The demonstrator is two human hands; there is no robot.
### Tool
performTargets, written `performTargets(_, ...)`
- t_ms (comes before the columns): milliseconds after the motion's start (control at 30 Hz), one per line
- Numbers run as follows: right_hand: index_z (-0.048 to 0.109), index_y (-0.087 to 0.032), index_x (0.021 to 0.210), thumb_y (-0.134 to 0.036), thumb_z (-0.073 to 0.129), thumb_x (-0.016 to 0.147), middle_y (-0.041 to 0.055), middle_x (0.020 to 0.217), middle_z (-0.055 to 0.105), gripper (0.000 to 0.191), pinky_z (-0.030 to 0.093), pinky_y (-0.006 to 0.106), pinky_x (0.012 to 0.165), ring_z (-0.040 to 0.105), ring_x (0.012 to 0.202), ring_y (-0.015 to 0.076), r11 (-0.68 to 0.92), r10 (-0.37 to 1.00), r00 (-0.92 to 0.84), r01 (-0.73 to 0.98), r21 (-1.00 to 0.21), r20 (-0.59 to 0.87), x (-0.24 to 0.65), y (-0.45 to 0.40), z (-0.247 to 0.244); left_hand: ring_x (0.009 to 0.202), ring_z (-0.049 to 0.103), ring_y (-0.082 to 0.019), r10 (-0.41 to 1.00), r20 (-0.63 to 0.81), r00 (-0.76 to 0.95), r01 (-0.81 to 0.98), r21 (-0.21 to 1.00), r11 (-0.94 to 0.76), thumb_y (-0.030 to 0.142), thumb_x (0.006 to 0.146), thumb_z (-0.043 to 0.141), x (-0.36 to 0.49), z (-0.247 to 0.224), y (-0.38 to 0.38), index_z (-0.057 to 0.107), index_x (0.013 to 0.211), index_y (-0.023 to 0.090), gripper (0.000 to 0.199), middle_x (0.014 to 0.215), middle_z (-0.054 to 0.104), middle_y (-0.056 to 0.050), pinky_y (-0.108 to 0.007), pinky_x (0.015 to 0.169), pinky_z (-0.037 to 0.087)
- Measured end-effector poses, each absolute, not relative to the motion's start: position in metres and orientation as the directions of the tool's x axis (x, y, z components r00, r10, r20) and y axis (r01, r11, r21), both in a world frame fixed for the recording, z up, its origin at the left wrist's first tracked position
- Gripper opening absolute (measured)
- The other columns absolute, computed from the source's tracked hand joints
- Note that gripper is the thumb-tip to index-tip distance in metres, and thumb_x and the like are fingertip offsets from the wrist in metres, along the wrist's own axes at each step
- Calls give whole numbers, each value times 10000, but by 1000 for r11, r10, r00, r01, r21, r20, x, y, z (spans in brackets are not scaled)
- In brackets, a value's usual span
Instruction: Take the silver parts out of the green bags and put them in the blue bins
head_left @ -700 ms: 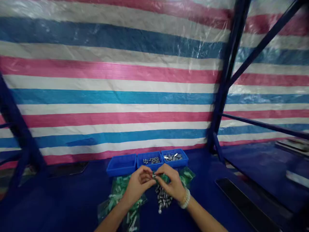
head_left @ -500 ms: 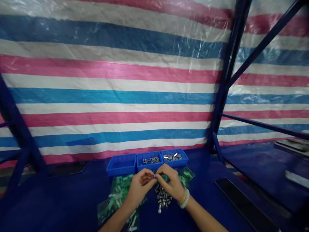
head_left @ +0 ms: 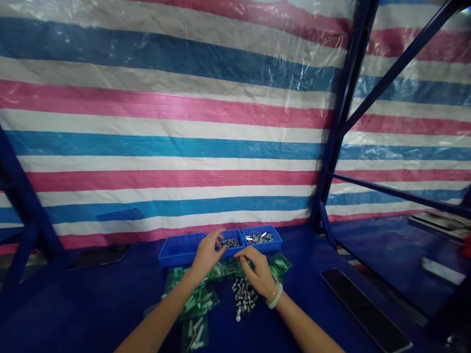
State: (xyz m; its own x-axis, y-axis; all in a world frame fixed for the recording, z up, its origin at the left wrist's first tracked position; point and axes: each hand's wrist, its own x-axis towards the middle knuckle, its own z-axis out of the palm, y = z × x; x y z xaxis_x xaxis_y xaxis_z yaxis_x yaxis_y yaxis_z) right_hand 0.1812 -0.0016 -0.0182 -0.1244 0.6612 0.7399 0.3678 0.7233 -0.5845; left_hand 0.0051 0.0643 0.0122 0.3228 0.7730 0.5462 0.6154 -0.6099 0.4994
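My left hand (head_left: 209, 252) reaches over the left side of the middle blue bin (head_left: 239, 251), which holds small metal pieces (head_left: 231, 242). Its thumb and fingers are apart, and I see nothing held between them. Bent above the green bags, my right hand (head_left: 257, 270) has its fingertips drawn together; whatever they hold, if anything, is too small to make out. Below it a pile of short metal cylindrical parts (head_left: 243, 296) lies on the blue tabletop. Clear plastic bags with green print (head_left: 198, 299) lie under and beside my left forearm, some with pale strips inside.
A left blue bin (head_left: 180, 252) and a right blue bin (head_left: 270, 245) with silvery pieces flank the middle one. Dark flat phone-like objects lie at right (head_left: 364, 309) and far left (head_left: 99, 256). Blue metal posts (head_left: 331, 147) and a striped tarp (head_left: 165, 147) stand behind.
My hands were together over the metal pile, fingertips touching around a small piece. They have parted: the left moved up and forward to the middle bin, while the right stayed near the pile.
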Motion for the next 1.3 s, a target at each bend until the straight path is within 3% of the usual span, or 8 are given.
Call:
performTargets(200,669,-194,906,-125,451,893,45,814,658,229,459,298,741,609,790,183,705,660,-40,380,-599,751,182,-2,-17,890,600,-216,654,257,711,603,255,-756,94,768,595,3,-3,11,649,869,208,161,884,661,-21,-319,775,420)
performTargets(300,673,-197,908,-135,450,896,45,805,655,232,457,302,734,608,783,185,704,663,-51,380,-599,747,182,-3,-17,921,590,-237,614,172,770,595,154,-789,119,787,607,6,-3,0,644,879,221,141,909,663,-21,-342,787,396)
performTargets(400,675,-199,909,-140,450,897,47,807,655,233,457,304,731,607,781,185,704,665,-49,375,-603,746,182,-3,-16,912,591,-238,620,152,770,604,139,-784,112,794,599,7,-6,2,627,880,208,133,917,657,-34,-340,787,402)
performTargets(567,672,-194,900,-139,452,896,45,790,654,228,458,305,730,606,769,182,703,666,-62,383,-599,743,182,-3,-17,896,596,-215,633,188,751,573,290,-767,25,770,543,0,-14,10,623,893,197,226,897,648,-40,-310,784,434)
performTargets(733,672,-191,898,-143,456,893,46,785,659,221,467,303,719,614,764,181,714,650,-58,387,-583,758,181,-6,-15,761,601,-154,742,330,583,404,675,-617,115,781,571,-4,-7,15,675,912,183,181,898,618,-42,-275,716,488)
performTargets(867,664,-194,940,-152,503,874,50,812,670,180,488,297,709,623,764,179,753,616,-91,360,-551,782,179,-9,-12,799,634,-177,868,276,414,152,919,-365,266,748,668,-3,1,16,673,864,154,161,880,659,-52,-299,740,506)
performTargets(1033,638,-206,996,-148,539,870,59,890,690,171,507,309,752,633,812,181,807,574,-163,279,-520,803,177,-13,-9,808,667,-209,921,192,338,11,978,-208,304,710,731,-3,2,14,669,899,153,250,825,730,-66,-332,766,498)
performTargets(1300,654,-214,920,-133,519,887,57,842,663,161,497,326,762,611,822,188,813,565,-191,291,-504,802,177,-14,-6,752,649,-189,918,185,352,105,966,-235,314,694,735,-2,10,6,699,847,145,230,775,705,-49,-293,693,497)
